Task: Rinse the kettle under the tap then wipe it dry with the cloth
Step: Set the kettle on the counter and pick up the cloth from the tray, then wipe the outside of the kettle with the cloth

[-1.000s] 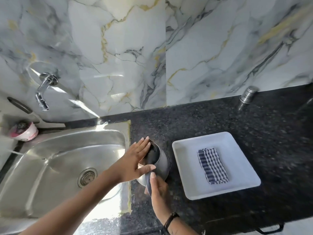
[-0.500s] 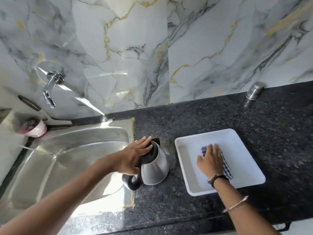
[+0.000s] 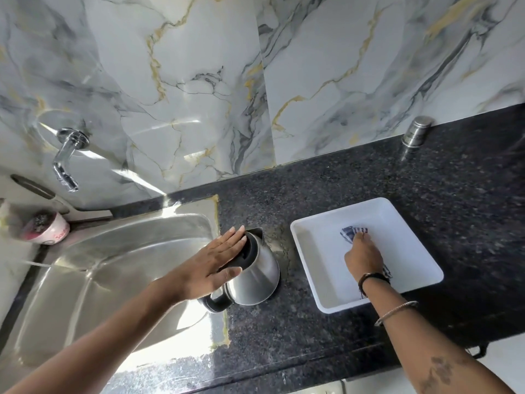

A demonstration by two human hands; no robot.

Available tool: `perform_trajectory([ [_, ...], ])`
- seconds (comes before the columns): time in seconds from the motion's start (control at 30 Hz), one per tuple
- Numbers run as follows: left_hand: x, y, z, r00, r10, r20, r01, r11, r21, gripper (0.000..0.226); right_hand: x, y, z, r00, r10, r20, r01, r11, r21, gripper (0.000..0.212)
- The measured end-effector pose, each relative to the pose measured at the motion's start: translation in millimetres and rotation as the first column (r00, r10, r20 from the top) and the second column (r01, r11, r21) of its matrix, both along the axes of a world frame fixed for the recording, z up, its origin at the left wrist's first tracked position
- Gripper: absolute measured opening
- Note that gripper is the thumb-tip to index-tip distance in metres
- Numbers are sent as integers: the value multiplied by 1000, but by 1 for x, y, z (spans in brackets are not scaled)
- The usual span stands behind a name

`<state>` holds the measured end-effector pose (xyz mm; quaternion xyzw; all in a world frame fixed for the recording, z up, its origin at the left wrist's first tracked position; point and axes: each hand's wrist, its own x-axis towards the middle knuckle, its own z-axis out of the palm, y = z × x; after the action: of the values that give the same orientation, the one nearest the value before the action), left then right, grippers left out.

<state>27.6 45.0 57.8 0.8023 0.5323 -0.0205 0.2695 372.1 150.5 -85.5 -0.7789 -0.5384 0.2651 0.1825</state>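
While the steel kettle (image 3: 257, 275) stands on the desk (image 3: 312, 194), its lid is covered by the flat, open left hand (image 3: 211, 268). At 3 o'clock, the checked cloth (image 3: 353, 233) is gripped by the right hand (image 3: 363, 258) inside the white tray (image 3: 409, 240).

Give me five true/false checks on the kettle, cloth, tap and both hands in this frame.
1. The kettle stands on the counter, right of the sink. True.
2. The left hand grips the kettle's handle. False: it lies flat on the lid, fingers spread.
3. The right hand is on the cloth in the tray. True.
4. Water runs from the tap. False: no stream shows.
5. The cloth lies in the sink. False: it is in the white tray.
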Motion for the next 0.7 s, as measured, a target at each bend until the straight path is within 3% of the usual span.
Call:
perform_trajectory([
  [0.03, 0, 0, 0, 1000, 6, 17, -6, 1000, -12, 71, 2, 0, 10, 977, -91, -194, 94, 996, 4, 30],
  [0.1, -2, 2, 0, 999, 6, 43, -5, 1000, -27, 77, -8, -10, 34, 845, -177, -505, 242, 968, 65, 23],
  [0.2, -4, 5, -3, 996, 8, 86, -5, 999, -41, 80, -61, -48, 67, 672, 14, -740, 222, 950, 219, 36],
  [0.3, -7, 6, -4, 993, 13, 114, -6, 998, -68, 88, -137, -90, 77, 554, 190, -811, -3, 974, 226, 39],
  [0.33, -7, 7, -3, 993, 6, 115, 3, 997, -75, 90, -160, -100, 76, 557, 227, -799, -71, 971, 227, 42],
  [0.4, -10, 8, -5, 994, -18, 109, 26, 997, -74, 93, -189, -109, 71, 666, 282, -691, -115, 954, 278, 58],
  [0.53, -15, 9, -9, 992, -48, 115, 56, 997, -62, 94, -183, -99, 56, 657, 248, -712, -62, 959, 277, 58],
  [0.7, -16, 12, -13, 992, -69, 102, 73, 996, -44, 97, -164, -87, 43, 639, -9, -769, -78, 994, -76, 70],
])
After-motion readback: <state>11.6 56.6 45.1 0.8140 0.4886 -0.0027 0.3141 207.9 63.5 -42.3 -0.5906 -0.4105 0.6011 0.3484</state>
